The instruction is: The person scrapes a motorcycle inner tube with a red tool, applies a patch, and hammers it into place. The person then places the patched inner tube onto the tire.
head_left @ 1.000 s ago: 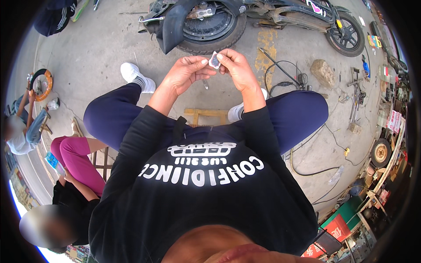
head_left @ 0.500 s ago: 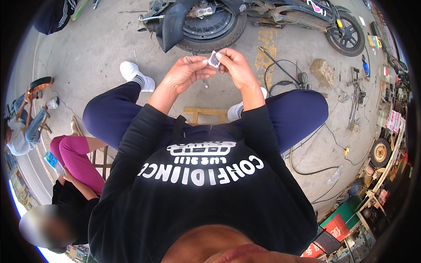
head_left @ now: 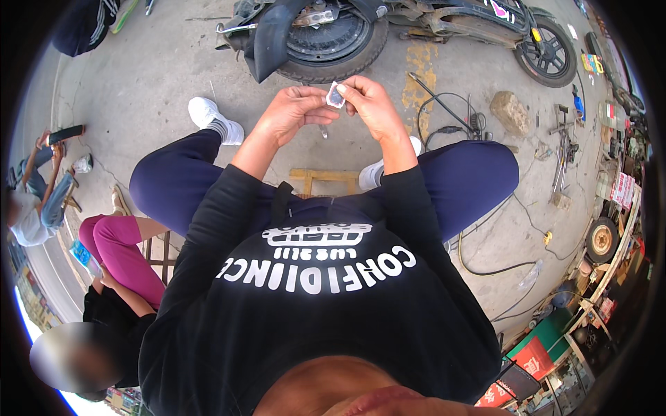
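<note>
Between my two hands is a small, roughly square tyre patch (head_left: pixel 335 97) with a dark middle and a pale border. My right hand (head_left: pixel 371 107) pinches its right side, thumb on top. The fingers of my left hand (head_left: pixel 295 112) close on its left edge; the thumb lies along the fingers. Just beyond my hands a motorbike (head_left: pixel 458 21) lies on its side. A black inner tube (head_left: pixel 275 41) hangs out over the near wheel (head_left: pixel 331 41), and a metal wrench-like tool sticks out at that wheel's left.
Below my hands stands a low wooden stool (head_left: pixel 325 176). To the right lie a hand pump with a hose (head_left: pixel 474 125), a stone block (head_left: pixel 511 114) and several metal tools (head_left: pixel 563 152). A person in pink trousers (head_left: pixel 128 256) sits at my left; another sits farther off.
The patch has shifted slightly left and turned, so more of its face shows. My left hand has moved a little with it. The distant seated person's dark object has changed its tilt.
</note>
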Action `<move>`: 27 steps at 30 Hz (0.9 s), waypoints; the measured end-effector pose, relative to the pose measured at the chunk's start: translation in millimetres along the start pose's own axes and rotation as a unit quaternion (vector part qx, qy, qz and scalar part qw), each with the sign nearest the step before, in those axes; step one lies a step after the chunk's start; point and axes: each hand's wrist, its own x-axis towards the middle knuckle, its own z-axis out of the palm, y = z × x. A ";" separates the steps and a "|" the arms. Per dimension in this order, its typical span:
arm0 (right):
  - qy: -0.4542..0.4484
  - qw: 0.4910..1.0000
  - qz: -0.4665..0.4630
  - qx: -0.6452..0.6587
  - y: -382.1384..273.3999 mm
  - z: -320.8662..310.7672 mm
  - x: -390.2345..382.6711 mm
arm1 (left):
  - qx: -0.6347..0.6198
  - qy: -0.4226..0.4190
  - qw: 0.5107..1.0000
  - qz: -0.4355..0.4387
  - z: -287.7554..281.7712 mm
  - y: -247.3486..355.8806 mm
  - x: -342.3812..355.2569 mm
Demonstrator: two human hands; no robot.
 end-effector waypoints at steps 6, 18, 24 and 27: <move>0.004 1.000 0.002 -0.023 -1.4 -0.4 -1.7 | 0.000 0.000 1.000 -0.007 0.8 1.1 -0.1; 0.119 0.941 -0.196 -0.247 -12.7 31.9 -18.0 | 0.059 0.068 0.993 0.071 -2.4 -4.5 7.5; 0.131 0.936 -0.204 -0.255 -2.8 37.2 -16.7 | 0.123 0.078 0.985 0.092 -1.0 -5.6 6.9; 0.139 0.945 -0.180 -0.234 -0.5 35.4 -15.6 | 0.155 0.089 0.979 0.094 0.3 -6.4 7.0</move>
